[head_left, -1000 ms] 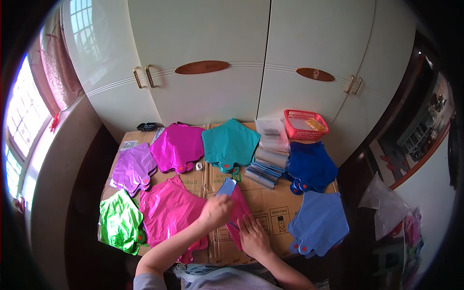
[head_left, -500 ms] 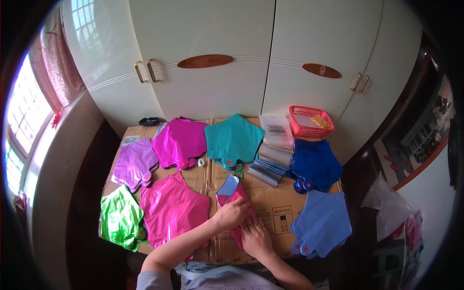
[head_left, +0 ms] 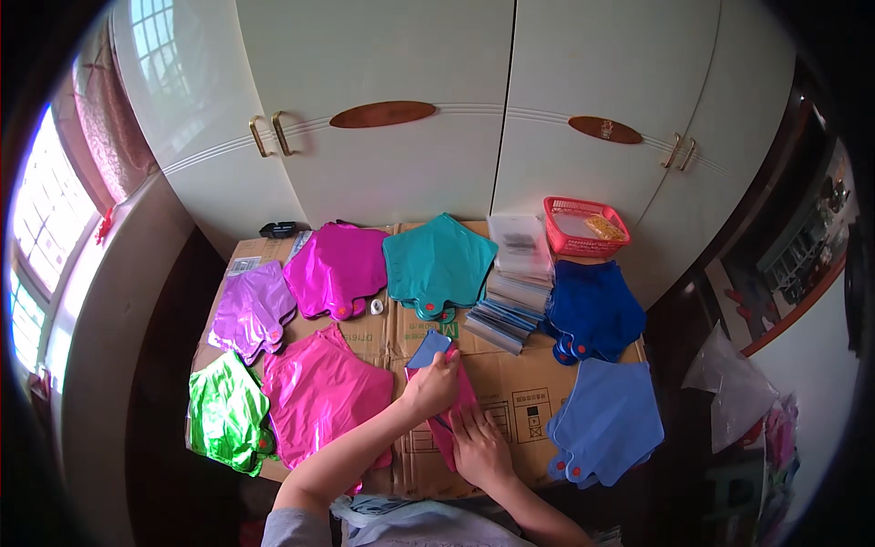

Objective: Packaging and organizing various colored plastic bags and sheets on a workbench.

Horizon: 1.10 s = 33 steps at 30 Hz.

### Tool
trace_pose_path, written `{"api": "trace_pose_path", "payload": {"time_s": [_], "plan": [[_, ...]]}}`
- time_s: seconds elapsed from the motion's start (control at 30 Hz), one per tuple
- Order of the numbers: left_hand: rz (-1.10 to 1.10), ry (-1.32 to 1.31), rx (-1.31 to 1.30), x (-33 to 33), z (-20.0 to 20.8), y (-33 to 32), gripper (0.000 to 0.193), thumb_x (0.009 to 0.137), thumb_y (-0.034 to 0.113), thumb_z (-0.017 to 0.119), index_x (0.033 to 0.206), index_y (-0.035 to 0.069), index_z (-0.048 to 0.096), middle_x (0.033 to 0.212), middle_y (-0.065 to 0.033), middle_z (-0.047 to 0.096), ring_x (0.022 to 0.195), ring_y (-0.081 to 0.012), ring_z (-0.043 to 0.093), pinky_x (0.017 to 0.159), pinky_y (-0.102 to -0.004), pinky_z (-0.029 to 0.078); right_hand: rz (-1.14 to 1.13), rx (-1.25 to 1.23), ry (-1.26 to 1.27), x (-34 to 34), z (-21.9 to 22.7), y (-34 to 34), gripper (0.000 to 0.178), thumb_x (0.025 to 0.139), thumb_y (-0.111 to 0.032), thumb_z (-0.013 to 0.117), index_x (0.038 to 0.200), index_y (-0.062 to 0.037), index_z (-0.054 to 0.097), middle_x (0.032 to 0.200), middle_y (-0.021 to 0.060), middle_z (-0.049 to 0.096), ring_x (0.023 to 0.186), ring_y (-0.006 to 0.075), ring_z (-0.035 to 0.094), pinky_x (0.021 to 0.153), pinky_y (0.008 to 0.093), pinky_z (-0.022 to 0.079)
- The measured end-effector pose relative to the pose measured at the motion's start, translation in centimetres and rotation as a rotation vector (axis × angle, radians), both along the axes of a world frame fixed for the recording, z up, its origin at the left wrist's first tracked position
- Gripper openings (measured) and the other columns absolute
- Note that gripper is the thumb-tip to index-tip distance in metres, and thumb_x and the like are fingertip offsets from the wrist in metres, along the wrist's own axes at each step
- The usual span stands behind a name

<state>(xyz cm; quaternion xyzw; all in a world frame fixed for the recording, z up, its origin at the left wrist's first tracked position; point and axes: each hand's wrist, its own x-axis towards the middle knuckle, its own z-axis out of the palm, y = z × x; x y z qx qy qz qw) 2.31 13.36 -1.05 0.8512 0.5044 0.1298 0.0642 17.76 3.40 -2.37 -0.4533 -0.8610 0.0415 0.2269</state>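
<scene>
— Doing what, nearest?
— Pressing down with the right hand [head_left: 481, 448], with fingers slightly spread, on folded pink foil [head_left: 466, 392], atop cardboard [head_left: 501, 369] between a pink stack [head_left: 328, 401] and a light-blue stack [head_left: 609, 424].
— And just beyond?
— Curling the left hand [head_left: 432, 387] over the foil's upper part, by a blue piece [head_left: 428, 348]; cannot tell whether pinching anything.
— Farther back?
— See a teal stack [head_left: 439, 264], then a red basket [head_left: 588, 246].

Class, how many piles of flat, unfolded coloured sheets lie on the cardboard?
7: green pile, light purple pile and pink pile at left; magenta pile and teal pile at back; dark blue pile and light blue pile at right. Others could be hidden underneath.
</scene>
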Motion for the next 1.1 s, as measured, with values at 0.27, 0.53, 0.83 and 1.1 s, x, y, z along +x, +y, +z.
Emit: {"api": "trace_pose_path", "payload": {"time_s": [0.27, 0.53, 0.83, 1.1], "plan": [[0.268, -0.009, -0.083, 1.1, 0.3, 1.0, 0.054, 0.084, 0.028, 0.056, 0.126, -0.005, 0.048, 0.097, -0.0215, 0.058, 0.065, -0.0364, 0.065, 0.053, -0.0427, 0.054, -0.003, -0.011, -0.007, 0.0, -0.2, 0.0, 0.04, 0.086, -0.019, 0.053, 0.122, 0.0001, 0.055, 0.125, 0.0214, 0.054, 0.123, 0.0354, 0.048, 0.106, 0.0471, 0.033], [-0.136, 0.163, 0.263, -1.7, 0.1, -0.5, 0.056, 0.086, 0.03, 0.055, 0.133, 0.002, 0.046, 0.134, -0.0099, 0.048, 0.126, -0.0247, 0.043, 0.095, -0.0415, 0.04, -0.013, 0.007, -0.008, -0.2, 0.0, 0.0, 0.037, 0.088, -0.019, 0.052, 0.12, -0.0008, 0.057, 0.127, 0.0207, 0.054, 0.126, 0.0339, 0.045, 0.106, 0.0471, 0.033], [-0.017, 0.159, 0.114, -2.0, -1.1, -1.8, 0.069, 0.091, 0.047, 0.041, 0.144, 0.003, 0.032, 0.15, -0.0107, 0.031, 0.142, -0.0229, 0.022, 0.114, -0.05, 0.013, 0.086, -0.059, -0.03, 0.6, 0.5, 0.1, 0.041, 0.089, -0.024, 0.054, 0.122, -0.0009, 0.055, 0.131, 0.0221, 0.05, 0.129, 0.0352, 0.042, 0.107, 0.0496, 0.032], [-0.007, 0.168, 0.128, -1.9, -1.2, -1.7, 0.072, 0.09, 0.049, 0.041, 0.143, 0.001, 0.032, 0.15, -0.0112, 0.032, 0.143, -0.0226, 0.021, 0.113, -0.0527, 0.012, 0.289, -0.143, 0.167, 4.5, 2.6, 9.1, 0.016, 0.079, -0.014, 0.068, 0.094, -0.0098, 0.073, 0.105, 0.0064, 0.068, 0.097, 0.0224, 0.06, 0.085, 0.0359, 0.049]]}}
